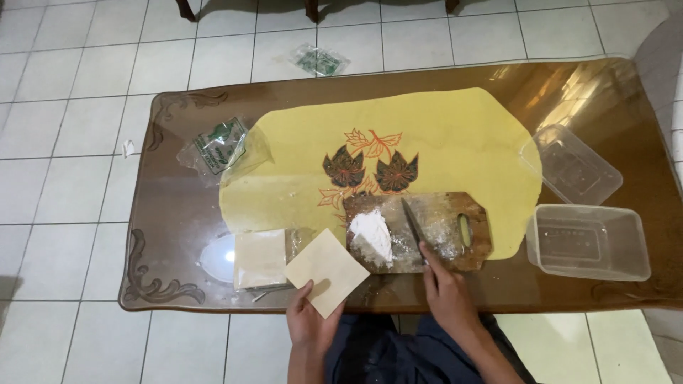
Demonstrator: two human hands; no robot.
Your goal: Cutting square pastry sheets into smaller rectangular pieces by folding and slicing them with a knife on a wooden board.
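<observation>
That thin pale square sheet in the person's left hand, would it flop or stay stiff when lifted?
The thin pale square sheet probably bends easily: it looks very thin, held by one corner in the left hand. It seems light. Flour on the wooden cutting board suggests dough, so likely tearable.

Both forearms cut off by bottom edge below the table, lap too. Left hand: fingertips hidden under the square dough sheet, grip can't be judged from above. Right hand: knife handle buried in the fist, only the blade shows on the cutting board. White oval plate mostly covered by the wrapper stack; sheet count there unreadable. Print on the plastic bag at the table's far left too small to read. Packet on the floor beyond the table is blurred. Chair legs behind the table cropped by top edge. Table's right end partly out of frame
</observation>
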